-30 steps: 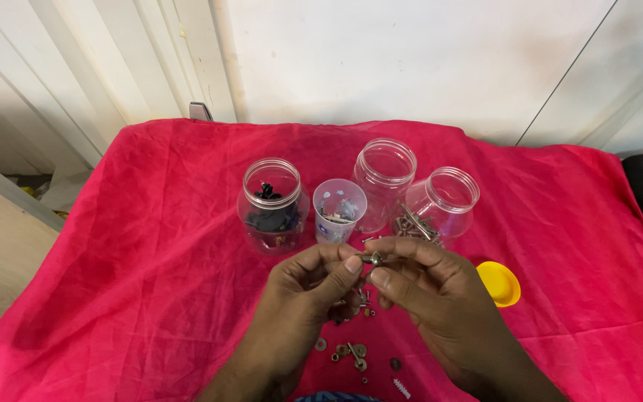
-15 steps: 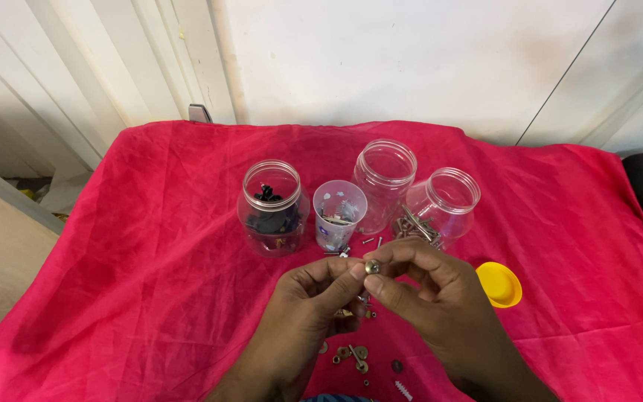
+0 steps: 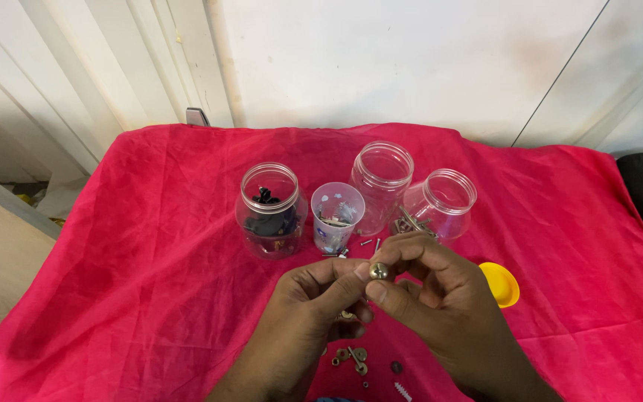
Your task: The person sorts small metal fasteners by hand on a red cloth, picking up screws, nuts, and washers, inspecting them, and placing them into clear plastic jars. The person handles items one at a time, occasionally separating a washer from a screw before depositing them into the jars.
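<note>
Both hands, left hand and right hand, pinch one brass nut (fingertips meeting) above the red cloth.

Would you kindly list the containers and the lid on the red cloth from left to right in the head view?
Jar of black parts → small cup → empty jar → tilted jar with screws → yellow lid.
</note>
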